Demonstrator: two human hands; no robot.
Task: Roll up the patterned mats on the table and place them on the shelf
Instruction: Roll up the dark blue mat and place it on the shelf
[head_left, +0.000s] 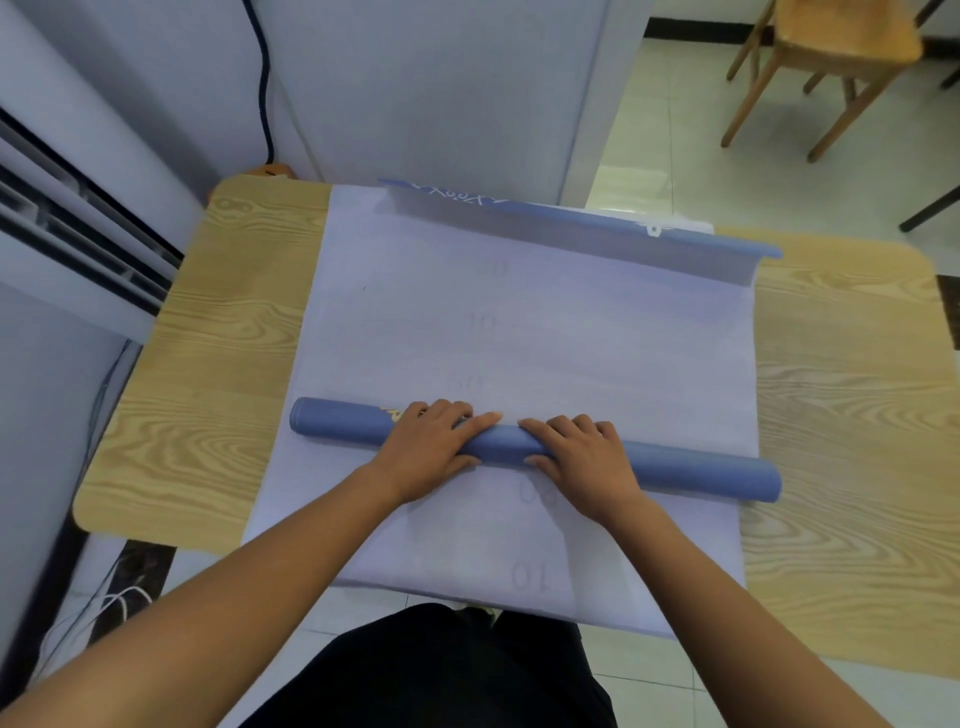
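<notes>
A blue roll of mat lies across the middle of the wooden table. The unrolled part of the mat stretches away from it, pale underside up, and its far edge curls up to show a blue patterned face. A second pale mat lies flat underneath and hangs over the near table edge. My left hand grips the roll left of its middle, fingers curled over the top. My right hand grips the roll just to the right, fingers curled over it too.
A white wall unit with dark slats stands to the left, with cables on the floor below. A black cable runs down the wall behind the table. A wooden chair stands on the tiled floor at the far right.
</notes>
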